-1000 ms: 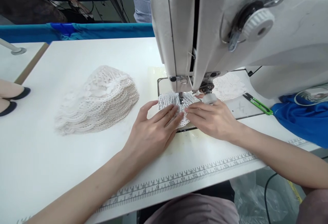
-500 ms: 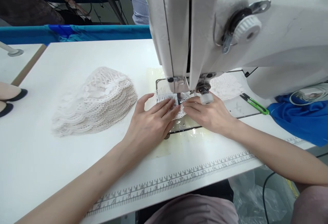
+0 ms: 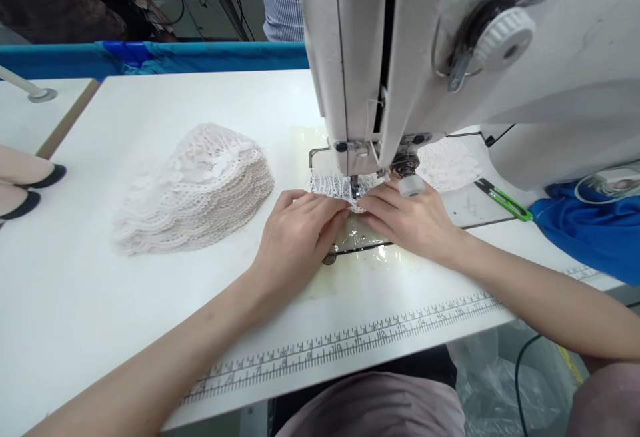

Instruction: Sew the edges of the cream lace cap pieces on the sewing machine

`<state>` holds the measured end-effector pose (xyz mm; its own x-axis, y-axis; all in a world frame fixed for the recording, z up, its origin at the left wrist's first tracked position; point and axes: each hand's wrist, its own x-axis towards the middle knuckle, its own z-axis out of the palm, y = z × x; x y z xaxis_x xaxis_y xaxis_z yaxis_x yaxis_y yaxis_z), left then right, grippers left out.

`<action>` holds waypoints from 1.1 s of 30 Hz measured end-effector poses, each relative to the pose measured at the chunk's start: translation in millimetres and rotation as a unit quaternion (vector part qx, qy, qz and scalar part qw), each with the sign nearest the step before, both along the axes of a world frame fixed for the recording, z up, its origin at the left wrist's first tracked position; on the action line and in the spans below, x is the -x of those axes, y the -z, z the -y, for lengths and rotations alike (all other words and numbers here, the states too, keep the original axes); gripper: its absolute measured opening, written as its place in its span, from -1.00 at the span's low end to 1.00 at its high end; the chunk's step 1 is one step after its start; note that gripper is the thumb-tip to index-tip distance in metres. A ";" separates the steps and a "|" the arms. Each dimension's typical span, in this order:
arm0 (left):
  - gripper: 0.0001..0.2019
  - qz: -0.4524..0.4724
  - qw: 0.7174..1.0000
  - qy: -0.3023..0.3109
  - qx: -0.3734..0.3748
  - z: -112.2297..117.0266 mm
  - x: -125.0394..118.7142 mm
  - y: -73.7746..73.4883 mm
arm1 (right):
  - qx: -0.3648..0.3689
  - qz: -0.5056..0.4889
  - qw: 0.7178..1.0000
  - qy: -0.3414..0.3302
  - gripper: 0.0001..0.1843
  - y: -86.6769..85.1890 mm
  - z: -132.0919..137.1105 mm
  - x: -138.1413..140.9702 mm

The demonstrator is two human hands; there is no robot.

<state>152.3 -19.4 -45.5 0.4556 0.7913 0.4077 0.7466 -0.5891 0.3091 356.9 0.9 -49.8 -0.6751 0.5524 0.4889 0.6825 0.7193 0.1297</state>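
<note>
A white lace piece (image 3: 330,184) lies under the presser foot (image 3: 355,187) of a sewing machine (image 3: 345,57). My left hand (image 3: 300,230) is closed at the lace's near edge, left of the foot, thumb and forefinger together. On the other side of the foot, my right hand (image 3: 413,217) pinches the same edge; the machine's white knob partly covers its fingers. The two sets of fingertips almost meet in front of the needle. Behind my right hand, more white lace (image 3: 447,164) rests on the machine bed.
A tall stack of lace pieces (image 3: 200,190) stands on the left of the white table (image 3: 210,317). Green thread snips (image 3: 505,200) and blue cloth (image 3: 590,224) lie at right. A printed ruler (image 3: 335,350) follows the front edge. Another person's striped garment (image 3: 283,0) shows beyond.
My left hand's spread fingers have drawn together at the lace's near edge. The lace has shifted, with more of it showing left of the foot. The whole view has moved slightly.
</note>
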 end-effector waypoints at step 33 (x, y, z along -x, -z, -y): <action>-0.73 -0.158 0.970 0.089 -0.160 9.0 4.2 5.1 | -0.029 -0.007 0.995 -0.095 -0.78 2.7 2.8 -10.2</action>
